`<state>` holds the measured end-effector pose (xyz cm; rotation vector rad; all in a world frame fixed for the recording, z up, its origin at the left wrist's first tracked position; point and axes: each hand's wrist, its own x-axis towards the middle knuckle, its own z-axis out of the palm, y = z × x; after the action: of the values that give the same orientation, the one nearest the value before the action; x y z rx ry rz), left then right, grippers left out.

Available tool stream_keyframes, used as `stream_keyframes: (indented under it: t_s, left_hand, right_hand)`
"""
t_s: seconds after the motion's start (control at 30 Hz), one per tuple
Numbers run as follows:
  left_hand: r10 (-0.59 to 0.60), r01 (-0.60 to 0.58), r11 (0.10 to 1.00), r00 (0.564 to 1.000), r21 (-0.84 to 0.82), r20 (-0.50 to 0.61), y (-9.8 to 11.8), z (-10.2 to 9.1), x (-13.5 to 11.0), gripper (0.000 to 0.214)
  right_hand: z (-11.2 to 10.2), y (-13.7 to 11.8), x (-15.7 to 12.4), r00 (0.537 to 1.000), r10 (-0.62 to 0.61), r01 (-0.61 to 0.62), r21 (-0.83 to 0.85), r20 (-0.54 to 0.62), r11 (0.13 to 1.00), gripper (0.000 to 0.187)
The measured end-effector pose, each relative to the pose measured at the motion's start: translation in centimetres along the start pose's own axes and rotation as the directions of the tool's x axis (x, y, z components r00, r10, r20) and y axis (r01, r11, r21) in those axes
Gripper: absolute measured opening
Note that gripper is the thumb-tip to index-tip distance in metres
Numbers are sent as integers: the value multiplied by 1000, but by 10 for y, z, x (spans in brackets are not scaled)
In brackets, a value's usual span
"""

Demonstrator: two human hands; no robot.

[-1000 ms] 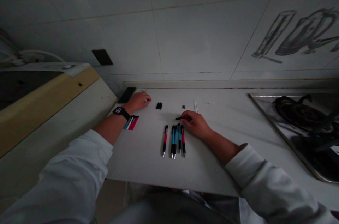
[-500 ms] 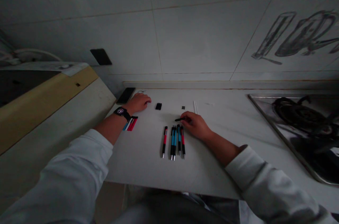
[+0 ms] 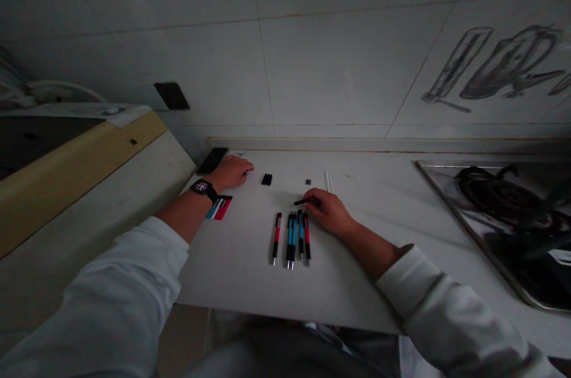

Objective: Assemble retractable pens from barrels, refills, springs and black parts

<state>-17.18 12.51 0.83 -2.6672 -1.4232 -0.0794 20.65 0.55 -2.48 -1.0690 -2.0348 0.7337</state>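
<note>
My left hand rests at the back left of the counter, fingers curled. A small shiny bit shows at its fingertips, too small to name. My right hand pinches a short black pen part, its tip pointing left. Just below lie several assembled click pens, among them a red and black pen set apart on the left and a blue and black pen. Short black tubes lie between the hands. Under my left wrist are coloured pen barrels in blue, white and red.
Small dark pieces, thin white sticks and tiny pale bits lie toward the back. A phone is beside my left hand. The gas stove borders the right, a pale cabinet-like box the left. Behind stands a tiled wall.
Both hands stay almost in place. A shiny bit now shows at my left fingertips. The black pen part remains pinched in my right hand. The view has shifted slightly.
</note>
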Motion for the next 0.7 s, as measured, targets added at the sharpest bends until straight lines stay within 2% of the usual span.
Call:
stream_keyframes:
  t_s: [0.1, 0.17, 0.27, 0.4, 0.47, 0.57, 0.7]
  left_hand:
    - [-19, 19, 1000, 999, -9, -43, 10, -10, -3, 37]
    - [-17, 11, 999, 993, -48, -116, 28, -19, -5, 38]
    - [78, -111, 982, 974, -150, -211, 70, -32, -8, 36]
    - [274, -332, 918, 927, -217, -257, 131, -40, -13, 40]
    - [307, -375, 897, 909, -234, -282, 151, -40, -13, 41]
    - [325, -400, 886, 896, -235, -302, 166, -38, -12, 46]
    - [341, -418, 873, 891, -250, -300, 175, -36, -9, 52]
  right_hand:
    - [1, 2, 0, 1000, 10, -10, 19, -17, 1000, 13]
    - [2, 4, 0, 999, 16, -14, 52, -35, 999, 16]
    - [5, 8, 1, 999, 21, -16, 116, -46, 993, 19]
    - [9, 12, 3, 998, 63, -59, 275, -6, 960, 21]
    - [11, 12, 5, 997, 77, -77, 383, 15, 920, 25]
    - [12, 13, 6, 996, 77, -85, 485, 36, 870, 36]
    - [12, 14, 6, 994, 89, -113, 518, 71, 848, 46]
